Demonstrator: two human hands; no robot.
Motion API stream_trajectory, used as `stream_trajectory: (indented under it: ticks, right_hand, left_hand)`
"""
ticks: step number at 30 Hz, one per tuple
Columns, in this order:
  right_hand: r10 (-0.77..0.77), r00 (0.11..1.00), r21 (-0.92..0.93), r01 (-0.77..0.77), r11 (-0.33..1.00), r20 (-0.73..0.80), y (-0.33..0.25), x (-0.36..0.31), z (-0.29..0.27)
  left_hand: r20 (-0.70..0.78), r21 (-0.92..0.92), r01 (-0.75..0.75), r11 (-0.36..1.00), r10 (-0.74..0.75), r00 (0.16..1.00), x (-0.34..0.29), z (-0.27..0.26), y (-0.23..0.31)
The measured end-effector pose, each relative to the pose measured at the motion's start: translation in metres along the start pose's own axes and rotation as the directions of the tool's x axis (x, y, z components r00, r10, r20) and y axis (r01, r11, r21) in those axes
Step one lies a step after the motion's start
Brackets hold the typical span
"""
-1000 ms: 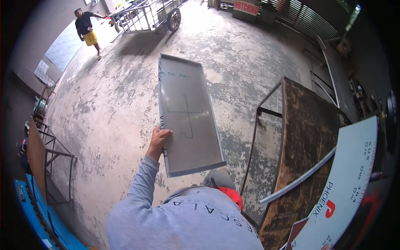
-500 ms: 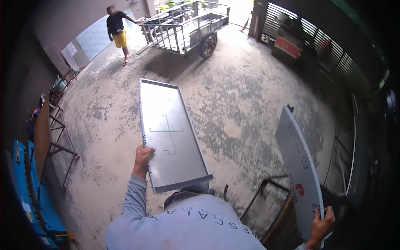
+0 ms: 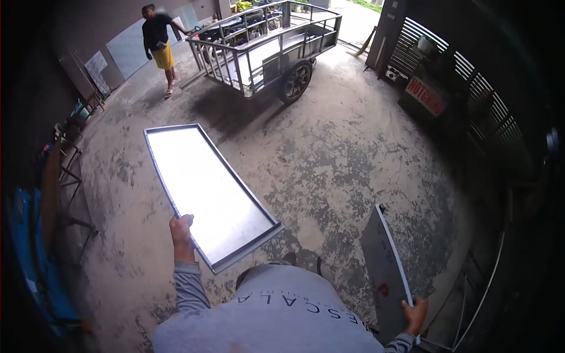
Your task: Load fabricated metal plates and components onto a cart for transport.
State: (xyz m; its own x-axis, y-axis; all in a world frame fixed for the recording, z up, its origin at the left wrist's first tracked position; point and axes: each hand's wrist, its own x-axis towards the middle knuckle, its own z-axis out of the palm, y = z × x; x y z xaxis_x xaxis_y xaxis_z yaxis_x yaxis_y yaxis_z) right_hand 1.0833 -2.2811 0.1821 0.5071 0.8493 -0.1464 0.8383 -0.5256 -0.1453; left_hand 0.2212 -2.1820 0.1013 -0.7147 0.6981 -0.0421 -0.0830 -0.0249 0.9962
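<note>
My left hand is closed on the long edge of a shallow rectangular metal tray. Its raised rims surround a shiny inner face, glaring white with reflected light. The tray lies tilted in front of me, its far end leaning left. At my lower right, my right hand grips the edge of a grey sheet metal panel with a folded rim. That panel hangs nearly upright, seen almost edge-on, with dark and red print on its face. The two metal pieces are well apart.
A metal-railed cart with a wheel stands ahead on worn concrete floor. A person in yellow shorts rests a hand on it. Blue equipment and metal frames line the left; a slatted gate is at the right.
The tray has swung left and its face now glares, hiding the green line marks seen before. The right panel has moved left and lower. The cart sits nearer in view.
</note>
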Motion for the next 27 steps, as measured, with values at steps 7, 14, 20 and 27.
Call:
stream_trajectory:
  ticks: [7, 14, 20, 27]
  right_hand:
    - [0.3, 0.892, -0.163, -0.259, 0.952, 0.338, 0.006, 0.3, 0.167]
    - [0.364, 0.821, -0.262, -0.27, 0.926, 0.44, -0.072, 0.626, 0.187]
    - [0.375, 0.775, -0.286, -0.259, 0.923, 0.509, -0.193, 0.922, 0.169]
    - [0.238, 0.754, -0.236, -0.113, 0.965, 0.612, -0.349, 1.228, 0.203]
  left_hand:
    - [-0.216, 0.062, 0.061, 0.996, -0.047, 0.975, 0.141, 0.309, 0.043]
    - [-0.215, 0.019, 0.052, 0.998, -0.047, 0.975, 0.312, 0.575, 0.026]
    - [-0.22, -0.202, 0.159, 0.966, -0.203, 0.954, 0.45, 0.797, 0.048]
    - [-0.209, -0.344, 0.143, 0.928, -0.225, 0.952, 0.674, 1.031, 0.037]
